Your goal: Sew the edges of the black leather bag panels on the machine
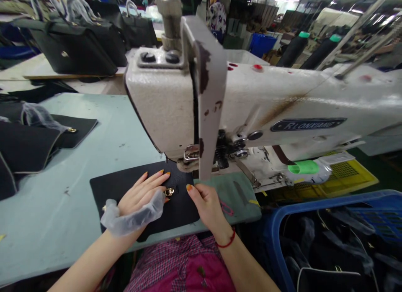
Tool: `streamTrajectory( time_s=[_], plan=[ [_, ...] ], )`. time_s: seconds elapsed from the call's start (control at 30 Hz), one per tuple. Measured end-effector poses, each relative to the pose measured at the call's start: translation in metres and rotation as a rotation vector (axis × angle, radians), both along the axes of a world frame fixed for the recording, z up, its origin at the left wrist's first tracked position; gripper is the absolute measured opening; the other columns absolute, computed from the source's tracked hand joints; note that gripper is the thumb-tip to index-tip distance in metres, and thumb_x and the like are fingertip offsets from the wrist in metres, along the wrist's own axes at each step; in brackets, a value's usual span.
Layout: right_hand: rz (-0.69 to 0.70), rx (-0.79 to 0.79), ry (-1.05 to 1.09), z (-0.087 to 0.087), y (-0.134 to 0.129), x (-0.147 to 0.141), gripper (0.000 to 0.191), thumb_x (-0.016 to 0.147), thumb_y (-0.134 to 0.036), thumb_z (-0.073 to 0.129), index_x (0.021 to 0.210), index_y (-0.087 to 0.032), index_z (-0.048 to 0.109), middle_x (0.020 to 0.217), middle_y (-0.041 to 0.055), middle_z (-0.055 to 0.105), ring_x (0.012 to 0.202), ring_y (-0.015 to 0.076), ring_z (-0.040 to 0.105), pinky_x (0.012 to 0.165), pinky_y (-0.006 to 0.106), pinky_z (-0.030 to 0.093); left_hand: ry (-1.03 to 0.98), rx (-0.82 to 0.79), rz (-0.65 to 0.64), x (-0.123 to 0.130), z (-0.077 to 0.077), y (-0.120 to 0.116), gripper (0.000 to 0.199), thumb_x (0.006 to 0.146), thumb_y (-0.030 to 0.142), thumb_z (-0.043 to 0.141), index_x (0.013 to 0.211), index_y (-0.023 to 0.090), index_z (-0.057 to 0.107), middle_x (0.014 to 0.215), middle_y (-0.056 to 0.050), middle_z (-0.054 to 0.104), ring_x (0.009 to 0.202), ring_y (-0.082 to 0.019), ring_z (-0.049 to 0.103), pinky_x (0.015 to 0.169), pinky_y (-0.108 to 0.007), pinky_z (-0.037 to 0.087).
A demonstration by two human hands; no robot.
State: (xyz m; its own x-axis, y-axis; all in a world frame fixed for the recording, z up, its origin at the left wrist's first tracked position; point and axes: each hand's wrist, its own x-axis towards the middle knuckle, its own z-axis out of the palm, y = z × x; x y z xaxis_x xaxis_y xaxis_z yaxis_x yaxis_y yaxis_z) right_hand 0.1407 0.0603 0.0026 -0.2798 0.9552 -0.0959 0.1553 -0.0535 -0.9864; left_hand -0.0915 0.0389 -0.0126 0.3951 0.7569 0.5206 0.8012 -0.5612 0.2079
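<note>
A black leather bag panel (125, 181) lies on the pale blue table under the head of a white sewing machine (163, 103). My left hand (141, 195) rests flat on the panel with its fingers stretched towards the needle area. A plastic-wrapped handle (135, 219) arches over that wrist, and a gold metal fitting (169, 192) shows beside the fingers. At the panel's right edge, my right hand (205, 202) pinches the leather between thumb and curled fingers. The machine's foot and needle are partly hidden behind its front bracket.
More black panels (28, 141) lie at the table's left. Finished black handbags (72, 45) stand on a board behind. A blue basket (276, 237) at the right holds several wrapped black pieces, with a yellow crate (354, 175) beyond it. A person (216, 14) is in the background.
</note>
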Motion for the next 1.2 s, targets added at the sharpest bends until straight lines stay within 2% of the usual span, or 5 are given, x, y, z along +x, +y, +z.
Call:
streamTrajectory(
  time_s=[0.4,0.6,0.77,0.97,1.2],
  plan=[
    [0.035,0.004,-0.022,0.014,0.011,0.001,0.051,0.094,-0.049,0.052,0.059,-0.018,0.032,0.058,-0.0049,0.026,0.051,0.0063,0.029,0.047,0.021,0.02,0.136,-0.08,0.003,-0.016,0.009,0.027,0.029,0.094,0.035,0.052,0.113,0.015,0.061,0.128,-0.016,0.067,0.12,-0.028,0.062,0.108,-0.047,0.045],
    [0.129,-0.217,0.109,0.017,-0.014,0.015,0.044,0.094,-0.054,0.051,0.075,-0.016,0.058,0.063,0.0015,0.064,0.048,0.0082,0.053,0.044,0.017,0.039,0.029,-0.234,0.065,-0.007,0.025,0.027,0.025,0.094,0.032,0.046,0.103,0.015,0.062,0.118,-0.017,0.07,0.107,-0.027,0.068,0.096,-0.044,0.054],
    [0.184,-0.279,0.222,0.021,-0.01,0.019,0.045,0.09,-0.056,0.057,0.083,-0.013,0.068,0.076,0.0076,0.073,0.062,0.0123,0.066,0.046,0.016,0.047,-0.095,-0.355,0.147,0.002,0.038,0.023,0.034,0.094,0.039,0.042,0.117,0.022,0.059,0.117,-0.011,0.069,0.107,-0.027,0.068,0.094,-0.04,0.055],
    [0.215,-0.31,0.244,0.022,-0.007,0.021,0.046,0.087,-0.057,0.062,0.076,-0.012,0.067,0.08,0.0096,0.075,0.063,0.0118,0.068,0.047,0.015,0.05,-0.018,-0.35,0.166,0.003,0.042,0.025,0.04,0.094,0.044,0.036,0.113,0.021,0.062,0.116,-0.015,0.068,0.106,-0.035,0.066,0.097,-0.051,0.05],
    [0.215,-0.343,0.258,0.025,-0.007,0.022,0.045,0.085,-0.055,0.065,0.073,-0.012,0.066,0.085,0.0109,0.076,0.064,0.0112,0.068,0.047,0.015,0.05,0.103,-0.279,0.146,0.0,0.046,0.026,0.043,0.098,0.044,0.03,0.118,0.021,0.06,0.117,-0.013,0.067,0.103,-0.034,0.066,0.093,-0.049,0.05]
  ],
)
